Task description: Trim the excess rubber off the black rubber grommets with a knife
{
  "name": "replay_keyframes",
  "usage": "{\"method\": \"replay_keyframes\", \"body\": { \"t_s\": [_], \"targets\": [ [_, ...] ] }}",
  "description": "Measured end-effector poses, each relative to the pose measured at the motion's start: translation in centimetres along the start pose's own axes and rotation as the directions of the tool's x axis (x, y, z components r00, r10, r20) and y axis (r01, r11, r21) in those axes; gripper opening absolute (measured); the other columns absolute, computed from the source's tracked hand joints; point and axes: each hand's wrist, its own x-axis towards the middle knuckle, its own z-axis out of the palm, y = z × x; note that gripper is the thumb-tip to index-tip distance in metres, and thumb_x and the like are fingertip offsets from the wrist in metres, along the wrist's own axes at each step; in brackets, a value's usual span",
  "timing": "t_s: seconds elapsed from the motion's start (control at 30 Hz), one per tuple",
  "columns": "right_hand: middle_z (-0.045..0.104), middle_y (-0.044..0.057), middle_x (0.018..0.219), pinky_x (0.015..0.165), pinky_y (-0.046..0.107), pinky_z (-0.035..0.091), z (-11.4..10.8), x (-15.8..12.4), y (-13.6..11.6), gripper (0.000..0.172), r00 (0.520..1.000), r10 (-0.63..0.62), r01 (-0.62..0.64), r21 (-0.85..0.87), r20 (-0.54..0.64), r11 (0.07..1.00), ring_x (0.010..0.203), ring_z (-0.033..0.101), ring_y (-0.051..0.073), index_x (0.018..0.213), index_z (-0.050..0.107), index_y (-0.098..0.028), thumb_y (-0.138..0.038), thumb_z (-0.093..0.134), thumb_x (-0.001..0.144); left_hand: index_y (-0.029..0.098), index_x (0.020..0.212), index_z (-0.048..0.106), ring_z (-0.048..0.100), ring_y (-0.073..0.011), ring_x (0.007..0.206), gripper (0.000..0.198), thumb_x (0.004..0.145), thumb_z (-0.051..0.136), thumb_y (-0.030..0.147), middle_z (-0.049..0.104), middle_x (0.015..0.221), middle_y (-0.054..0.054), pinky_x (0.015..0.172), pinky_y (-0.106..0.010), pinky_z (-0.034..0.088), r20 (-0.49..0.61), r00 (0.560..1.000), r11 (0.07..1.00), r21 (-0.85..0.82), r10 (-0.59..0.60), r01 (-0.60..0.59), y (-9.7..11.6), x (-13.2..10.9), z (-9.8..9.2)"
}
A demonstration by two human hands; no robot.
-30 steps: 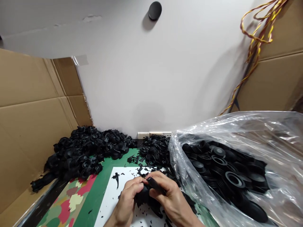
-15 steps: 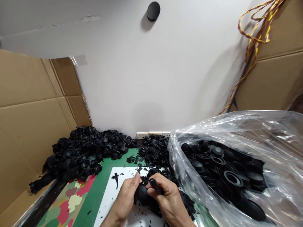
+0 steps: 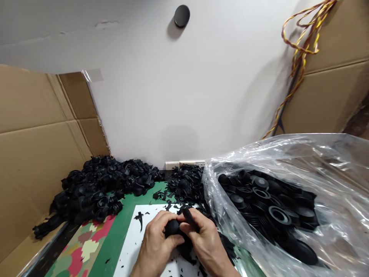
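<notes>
A rounded black rubber part (image 3: pixel 172 227) is held by my left hand (image 3: pixel 157 240), whose fingers and thumb wrap round its left side. My right hand (image 3: pixel 206 238) grips a dark, stick-like tool (image 3: pixel 190 219) that slants up between thumb and forefinger, and its fingertips meet the part's right side. The tool's lower end is hidden. Both hands are over a white sheet (image 3: pixel 131 240) strewn with small black scraps. One long curved scrap (image 3: pixel 140 220) lies on the sheet, left of my hands.
Black ribbed parts are heaped at the left (image 3: pixel 100 188). Black scraps (image 3: pixel 186 182) are piled behind the sheet. A clear plastic bag (image 3: pixel 213 192) with black parts stands at the right. Cardboard (image 3: pixel 34 154) walls the left side. Twisted wires (image 3: pixel 300 61) hang at upper right.
My left hand has turned, its thumb dropping from upright to the part's lower front and its fingers now over the top. The whole view has shifted slightly.
</notes>
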Motion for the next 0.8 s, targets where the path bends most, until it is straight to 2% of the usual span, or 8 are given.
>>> {"method": "replay_keyframes", "body": {
  "t_s": [0.07,0.17,0.27,0.37,0.53,0.63,0.73,0.8],
  "targets": [
    [0.066,0.003,0.07,0.063,0.028,0.048,0.1,0.1,0.1,0.015,1.0,0.024,-0.023,0.03,-0.003,0.999,0.068,0.061,0.021,0.071,0.071,-0.02,-0.014,0.057,0.066,0.024,0.085,0.075,0.062,-0.0262,0.09,0.035,0.06,0.064,0.003,0.071,0.089,-0.005,0.08,-0.031,0.043,0.001,1.0,0.999,-0.026,-0.021,0.021,-0.5,0.1,0.1],
    [0.059,0.001,0.063,0.058,0.026,0.045,0.3,0.1,0.2,0.009,0.999,0.027,-0.026,0.013,-0.04,1.0,0.061,0.057,0.018,0.061,0.064,-0.019,-0.016,0.057,0.066,0.022,0.083,0.075,0.062,-0.0263,0.086,0.031,0.058,0.066,0.005,0.071,0.088,-0.005,0.076,-0.03,0.043,-0.002,0.998,0.997,-0.052,-0.057,0.057,-0.8,0.1,0.0],
    [0.053,-0.001,0.059,0.053,0.025,0.043,0.7,0.0,0.2,0.014,0.997,-0.006,0.0,-0.083,-0.075,0.997,0.057,0.053,0.017,0.056,0.056,-0.02,-0.019,0.053,0.07,0.02,0.082,0.075,0.062,-0.0263,0.084,0.027,0.06,0.065,0.008,0.073,0.087,-0.006,0.074,-0.03,0.043,0.052,0.995,0.994,-0.071,-0.081,0.084,-0.5,0.1,-0.1],
    [0.054,0.0,0.058,0.051,0.025,0.042,1.2,0.0,0.4,0.016,0.993,-0.025,0.003,-0.198,-0.111,0.98,0.054,0.053,0.017,0.057,0.051,-0.022,-0.021,0.049,0.072,0.021,0.085,0.076,0.063,-0.0265,0.084,0.024,0.066,0.064,0.012,0.073,0.087,-0.007,0.076,-0.031,0.043,0.087,0.993,0.997,-0.003,-0.078,0.078,-0.1,0.0,-0.1],
    [0.057,0.002,0.055,0.047,0.027,0.041,2.1,0.0,1.0,0.021,0.987,-0.021,-0.025,-0.278,-0.16,0.96,0.05,0.053,0.019,0.058,0.049,-0.023,-0.028,0.046,0.078,0.022,0.073,0.072,0.062,-0.0256,0.072,0.013,0.073,0.06,0.016,0.069,0.076,-0.007,0.065,-0.031,0.041,-0.06,0.997,0.948,0.316,0.054,-0.033,0.2,-0.5,0.3],
    [0.06,0.003,0.053,0.047,0.027,0.042,2.6,-0.1,1.1,0.022,0.984,-0.029,-0.023,-0.288,-0.173,0.957,0.048,0.054,0.019,0.058,0.049,-0.023,-0.031,0.045,0.079,0.021,0.07,0.068,0.061,-0.0245,0.067,0.018,0.077,0.053,0.013,0.067,0.073,-0.008,0.061,-0.031,0.039,-0.074,0.989,0.883,0.462,0.125,-0.077,0.1,-1.1,0.6],
    [0.059,0.002,0.05,0.045,0.026,0.041,2.6,0.3,1.3,0.023,0.98,-0.037,-0.022,-0.292,-0.194,0.956,0.045,0.053,0.018,0.058,0.047,-0.024,-0.033,0.044,0.078,0.019,0.072,0.066,0.061,-0.0232,0.065,0.023,0.079,0.046,0.01,0.065,0.073,-0.008,0.06,-0.031,0.041,-0.061,0.978,0.862,0.485,0.201,-0.147,-0.1,-2.2,0.6],
    [0.058,0.001,0.048,0.044,0.026,0.04,2.1,0.8,1.6,0.023,0.97,-0.035,-0.039,-0.299,-0.239,0.953,0.045,0.053,0.018,0.057,0.045,-0.025,-0.035,0.043,0.078,0.019,0.074,0.067,0.06,-0.0213,0.064,0.024,0.079,0.045,0.009,0.064,0.072,-0.007,0.059,-0.029,0.042,-0.028,0.956,0.877,0.405,0.293,-0.257,-0.2,-3.0,0.5]
  ]
}}
